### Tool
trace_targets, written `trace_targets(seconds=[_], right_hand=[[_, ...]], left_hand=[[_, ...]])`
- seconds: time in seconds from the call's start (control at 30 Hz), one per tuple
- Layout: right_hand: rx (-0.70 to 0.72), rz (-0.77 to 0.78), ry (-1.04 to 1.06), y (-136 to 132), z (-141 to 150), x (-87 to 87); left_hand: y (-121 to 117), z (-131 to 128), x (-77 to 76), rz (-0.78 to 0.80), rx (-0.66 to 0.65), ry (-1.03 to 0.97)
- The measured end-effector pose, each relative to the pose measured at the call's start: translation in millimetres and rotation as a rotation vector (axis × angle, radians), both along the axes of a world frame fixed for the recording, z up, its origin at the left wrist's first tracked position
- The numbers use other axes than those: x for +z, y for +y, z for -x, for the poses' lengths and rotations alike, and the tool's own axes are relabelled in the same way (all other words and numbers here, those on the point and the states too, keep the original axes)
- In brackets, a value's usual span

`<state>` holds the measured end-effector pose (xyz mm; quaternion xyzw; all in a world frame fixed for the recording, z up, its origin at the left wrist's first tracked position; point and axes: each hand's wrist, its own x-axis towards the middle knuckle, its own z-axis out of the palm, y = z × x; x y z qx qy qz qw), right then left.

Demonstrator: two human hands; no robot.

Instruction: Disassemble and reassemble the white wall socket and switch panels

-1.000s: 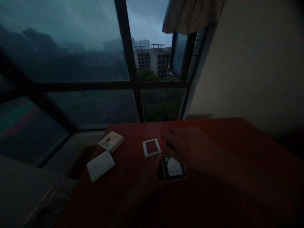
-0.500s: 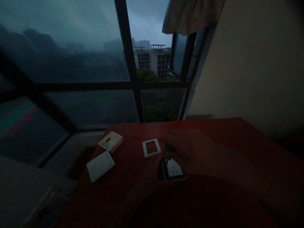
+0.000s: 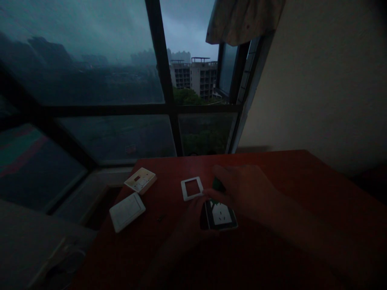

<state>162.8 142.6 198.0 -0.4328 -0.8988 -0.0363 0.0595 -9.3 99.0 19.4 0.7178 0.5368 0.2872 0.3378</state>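
Note:
On the dim red-brown table, a wall socket [image 3: 221, 216] with a white face and dark surround lies face up. My left hand [image 3: 193, 217] is closed on its left side, with fingers along the near and far edges. Above its far edge my right hand [image 3: 242, 187] grips a green-handled screwdriver [image 3: 217, 185]; the shaft and tip are hard to make out. Just beyond my left fingers lies a white square frame [image 3: 184, 190] with an open middle. The low light blurs the finger detail.
At the table's left side lie a white switch plate [image 3: 127, 212] and an open-backed cream box [image 3: 140, 181]. Small dark bits, perhaps screws [image 3: 161, 218], rest nearby. Windows [image 3: 121, 137] rise behind the table [image 3: 287, 169], and a pale wall [image 3: 308, 92] stands at the right.
My right hand's fingers have curled tighter around the green handle, which now stands more upright. My left hand and the socket stay in place.

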Motion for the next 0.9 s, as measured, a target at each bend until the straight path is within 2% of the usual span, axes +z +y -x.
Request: trace_targets(seconds=[0.13, 0.3, 0.4, 0.67, 0.9], right_hand=[[0.025, 0.069, 0.069, 0, 0, 0.8], [0.256, 0.293, 0.232, 6, -11, 4.0], [0.295, 0.337, 0.261, 12, -16, 2.8], [0.067, 0.115, 0.095, 8, -5, -1.5], [-0.048, -0.064, -0.020, 2, 5, -6.7]], left_hand=[[0, 1, 0.2, 0.010, -0.009, -0.010], [0, 1, 2.6, 0.024, -0.006, -0.026], [0, 0, 2.2, 0.030, -0.010, -0.022], [-1, 0, -4.0, -0.020, 0.025, 0.004], [0, 0, 0.9, 0.012, 0.004, -0.022]])
